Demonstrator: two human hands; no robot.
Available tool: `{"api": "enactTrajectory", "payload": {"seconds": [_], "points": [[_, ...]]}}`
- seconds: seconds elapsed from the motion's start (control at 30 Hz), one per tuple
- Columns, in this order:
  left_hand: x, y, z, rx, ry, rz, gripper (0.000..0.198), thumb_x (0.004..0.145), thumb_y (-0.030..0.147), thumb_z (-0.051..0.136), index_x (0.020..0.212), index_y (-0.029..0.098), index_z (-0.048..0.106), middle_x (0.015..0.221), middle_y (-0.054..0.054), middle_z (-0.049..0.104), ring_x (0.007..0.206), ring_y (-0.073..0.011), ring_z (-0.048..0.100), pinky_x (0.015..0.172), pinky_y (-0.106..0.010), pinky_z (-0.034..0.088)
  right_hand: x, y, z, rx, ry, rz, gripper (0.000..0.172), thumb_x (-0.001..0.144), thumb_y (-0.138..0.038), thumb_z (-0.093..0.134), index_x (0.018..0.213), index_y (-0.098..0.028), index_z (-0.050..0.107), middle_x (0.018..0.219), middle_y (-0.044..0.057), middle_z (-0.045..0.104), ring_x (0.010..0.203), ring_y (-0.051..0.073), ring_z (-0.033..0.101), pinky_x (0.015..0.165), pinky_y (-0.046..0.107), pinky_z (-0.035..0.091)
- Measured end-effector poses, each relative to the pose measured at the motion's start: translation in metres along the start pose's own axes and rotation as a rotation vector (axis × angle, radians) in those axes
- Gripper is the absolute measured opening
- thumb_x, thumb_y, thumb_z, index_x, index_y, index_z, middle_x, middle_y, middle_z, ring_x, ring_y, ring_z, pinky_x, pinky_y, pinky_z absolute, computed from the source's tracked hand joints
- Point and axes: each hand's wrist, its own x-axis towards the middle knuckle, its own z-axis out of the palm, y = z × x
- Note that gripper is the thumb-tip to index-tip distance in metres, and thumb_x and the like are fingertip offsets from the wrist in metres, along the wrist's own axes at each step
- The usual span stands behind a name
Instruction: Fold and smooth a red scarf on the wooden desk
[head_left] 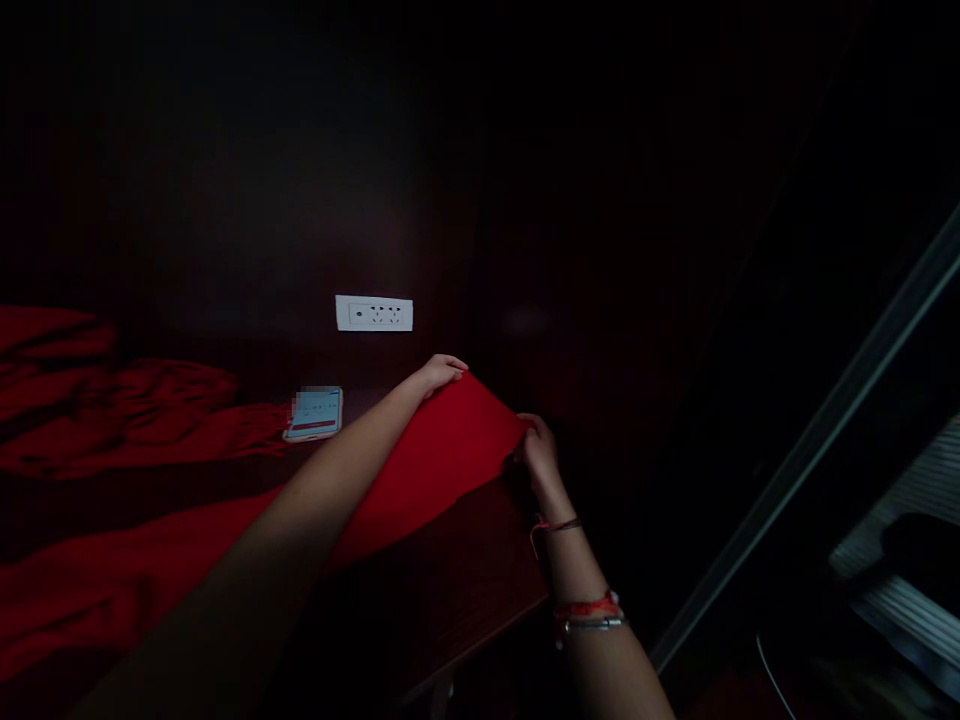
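Observation:
A red cloth (pixel 442 455) lies stretched over a dark wooden surface (pixel 450 590). My left hand (pixel 439 373) reaches across and grips the cloth's far corner, fingers curled over its edge. My right hand (pixel 538 450) pinches the cloth's right corner near the surface's right edge. Red thread and bangles circle my right wrist. The scene is very dark.
A phone (pixel 315 413) with a lit screen lies on the surface to the left. A white wall socket (pixel 373 313) sits on the dark wall behind. More rumpled red fabric (pixel 112 410) is heaped at the left. A metal rail (pixel 810 450) slants at the right.

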Motion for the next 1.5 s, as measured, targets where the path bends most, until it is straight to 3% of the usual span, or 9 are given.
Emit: {"api": "enactTrajectory", "payload": {"seconds": [0.13, 0.3, 0.4, 0.53, 0.7, 0.83, 0.93, 1.33, 1.5], "points": [[0.019, -0.025, 0.024, 0.097, 0.048, -0.005, 0.03, 0.063, 0.002, 0.046, 0.087, 0.014, 0.059, 0.074, -0.001, 0.061, 0.058, -0.0081, 0.053, 0.053, -0.016, 0.041, 0.002, 0.007, -0.004, -0.47, 0.108, -0.16, 0.033, 0.071, -0.01, 0.032, 0.093, -0.018, 0.054, 0.079, 0.005, 0.06, 0.066, 0.013, 0.057, 0.053, 0.019, 0.04], [0.027, -0.05, 0.038, 0.247, 0.07, 0.008, 0.023, 0.063, 0.004, 0.048, 0.079, 0.015, 0.061, 0.077, -0.002, 0.061, 0.072, -0.0122, 0.054, 0.067, -0.02, 0.041, -0.005, 0.007, -0.004, -0.805, 0.047, -0.171, 0.034, 0.072, -0.009, 0.036, 0.097, -0.021, 0.056, 0.077, 0.006, 0.062, 0.07, 0.015, 0.057, 0.058, 0.021, 0.038], [0.017, -0.054, 0.041, 0.321, 0.082, 0.067, 0.024, 0.065, 0.006, 0.049, 0.082, 0.017, 0.06, 0.093, -0.004, 0.056, 0.091, -0.0164, 0.049, 0.082, -0.025, 0.035, -0.008, 0.006, -0.004, -0.88, 0.039, -0.21, 0.034, 0.072, -0.007, 0.035, 0.094, -0.022, 0.057, 0.072, 0.006, 0.061, 0.065, 0.015, 0.056, 0.055, 0.021, 0.037], [-0.02, -0.059, 0.036, 0.513, 0.13, 0.356, 0.028, 0.071, 0.014, 0.046, 0.096, 0.02, 0.054, 0.114, -0.005, 0.039, 0.107, -0.0199, 0.036, 0.09, -0.033, 0.028, -0.015, 0.006, -0.006, -0.851, 0.111, -0.423, 0.035, 0.071, -0.005, 0.035, 0.09, -0.022, 0.058, 0.083, 0.008, 0.059, 0.066, 0.015, 0.054, 0.054, 0.023, 0.037], [-0.117, -0.069, 0.0, 0.652, -0.047, 0.564, 0.025, 0.078, 0.028, 0.04, 0.098, 0.02, 0.051, 0.11, -0.006, 0.04, 0.103, -0.0168, 0.038, 0.09, -0.031, 0.03, -0.025, 0.002, 0.0, -0.828, 0.029, -0.6, 0.031, 0.072, -0.007, 0.037, 0.09, -0.022, 0.058, 0.099, 0.005, 0.054, 0.073, 0.015, 0.053, 0.06, 0.023, 0.038], [-0.205, -0.078, -0.041, 0.826, -0.207, 0.544, 0.038, 0.076, 0.042, 0.043, 0.109, 0.025, 0.045, 0.117, -0.005, 0.038, 0.108, -0.0192, 0.034, 0.091, -0.033, 0.028, -0.03, -0.001, 0.01, -0.841, -0.236, -0.762, 0.027, 0.077, -0.015, 0.036, 0.096, -0.019, 0.055, 0.094, 0.006, 0.056, 0.083, 0.016, 0.05, 0.072, 0.025, 0.036], [-0.24, -0.089, -0.067, 0.955, -0.231, 0.477, 0.038, 0.081, 0.039, 0.034, 0.116, 0.026, 0.038, 0.119, -0.004, 0.039, 0.108, -0.019, 0.035, 0.089, -0.034, 0.029, -0.031, 0.004, 0.015, -0.923, -0.326, -0.806, 0.028, 0.08, -0.027, 0.037, 0.101, -0.018, 0.053, 0.096, 0.008, 0.056, 0.092, 0.02, 0.045, 0.079, 0.032, 0.033], [-0.226, -0.127, -0.163, 0.97, -0.194, 0.331, 0.055, 0.066, 0.0, 0.032, 0.116, 0.021, 0.041, 0.118, -0.003, 0.045, 0.106, -0.0147, 0.041, 0.09, -0.027, 0.031, -0.046, 0.006, 0.031, -0.88, -0.548, -0.774, 0.048, 0.078, -0.046, 0.036, 0.119, -0.022, 0.038, 0.121, 0.009, 0.039, 0.112, 0.021, 0.032, 0.089, 0.039, 0.024], [-0.229, -0.129, -0.183, 0.924, -0.11, 0.249, 0.053, 0.062, 0.001, 0.034, 0.109, 0.022, 0.048, 0.108, -0.002, 0.053, 0.098, -0.0164, 0.047, 0.087, -0.028, 0.034, -0.053, -0.008, 0.035, -0.704, -0.658, -0.912, 0.048, 0.069, -0.028, 0.053, 0.115, -0.022, 0.042, 0.114, 0.008, 0.042, 0.105, 0.018, 0.037, 0.088, 0.033, 0.029]]}}
